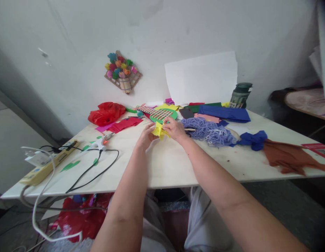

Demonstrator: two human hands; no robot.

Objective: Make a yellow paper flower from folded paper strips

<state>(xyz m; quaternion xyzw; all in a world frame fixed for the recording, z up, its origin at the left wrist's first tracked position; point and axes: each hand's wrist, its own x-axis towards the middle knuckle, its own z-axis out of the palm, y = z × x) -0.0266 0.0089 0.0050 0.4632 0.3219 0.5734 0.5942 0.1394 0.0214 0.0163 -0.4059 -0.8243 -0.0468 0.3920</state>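
Both my hands meet over the middle of the table around a piece of yellow crepe paper (159, 131), folded into several petal-like points. My left hand (147, 135) grips its left side. With the fingertips pinched together, my right hand (174, 128) holds the paper's upper right. A thin wooden stick (190, 130) shows just right of that hand; whether the hand touches it I cannot tell. Just beyond my hands lies a green oval (172, 113) with a lattice of striped sticks (160, 114) on top. A tangle of lavender yarn (206, 130) sits to the right.
At the left are a glue gun (101, 142) with a looping black cord, green paper leaves (70, 166) and a yellow power strip (50, 162). Red plastic (107, 112), blue paper (224, 113), a dark phone (186, 113) and a dark green bottle (240, 95) line the back. Brown crepe paper (285, 154) lies right.
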